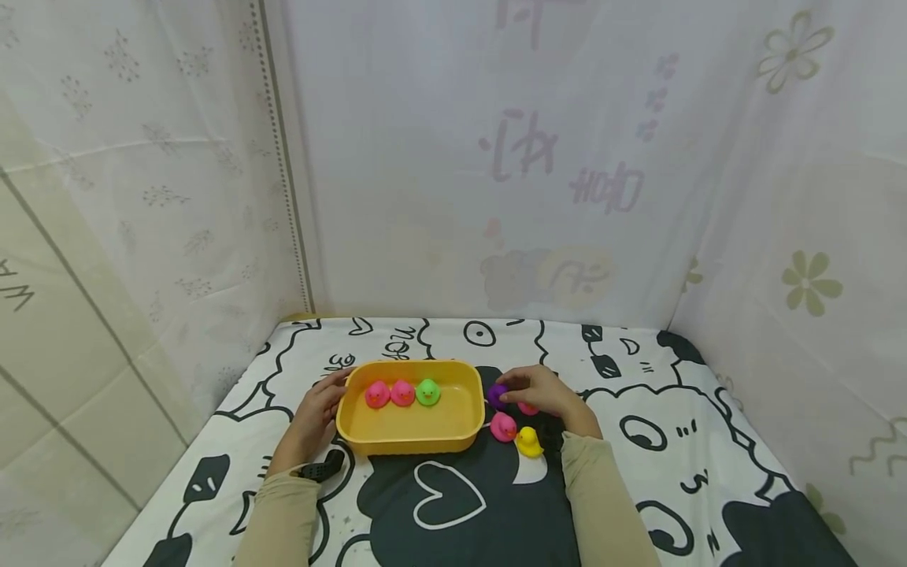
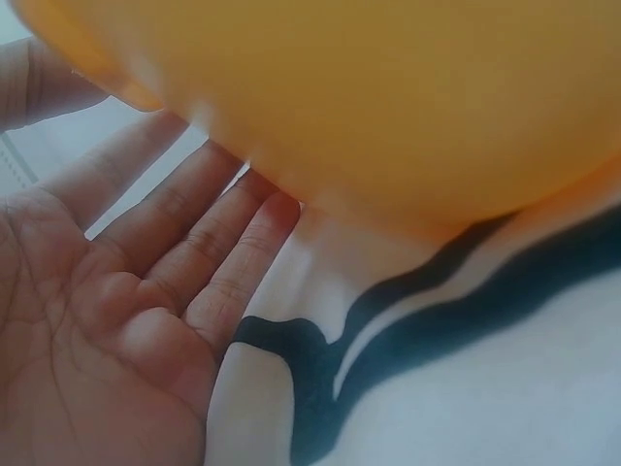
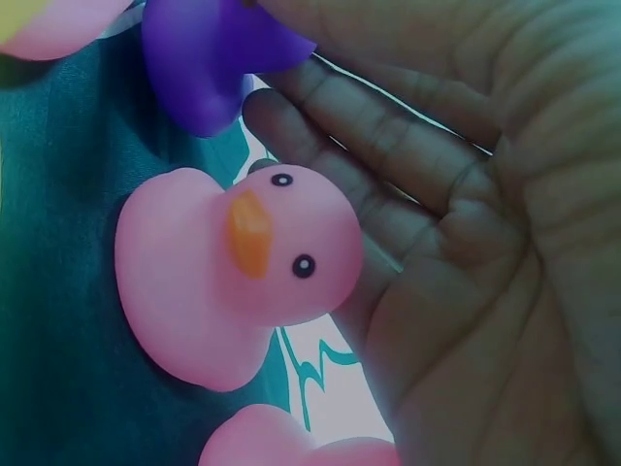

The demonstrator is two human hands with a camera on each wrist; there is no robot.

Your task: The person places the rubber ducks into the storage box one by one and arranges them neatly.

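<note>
A yellow plastic tray [image 1: 411, 439] holds a row of rubber ducks: a pink duck [image 1: 378, 394], a second pink duck [image 1: 403, 393] and a green duck [image 1: 428, 392]. My left hand [image 1: 316, 416] rests against the tray's left side, its fingers [image 2: 194, 218] fairly straight along the outer wall. Right of the tray, my right hand [image 1: 544, 391] pinches a purple rubber duck [image 1: 497, 396] between thumb and fingers. Below that hand lie a pink duck [image 1: 504, 427] and a yellow duck [image 1: 529, 442]. Another pink duck [image 1: 527, 408] is partly hidden under the palm.
A white cloth [image 1: 680, 433] with black cartoon drawings covers the table. Patterned white curtains [image 1: 439, 157] hang behind and at both sides. A black band [image 1: 322, 467] circles the left wrist.
</note>
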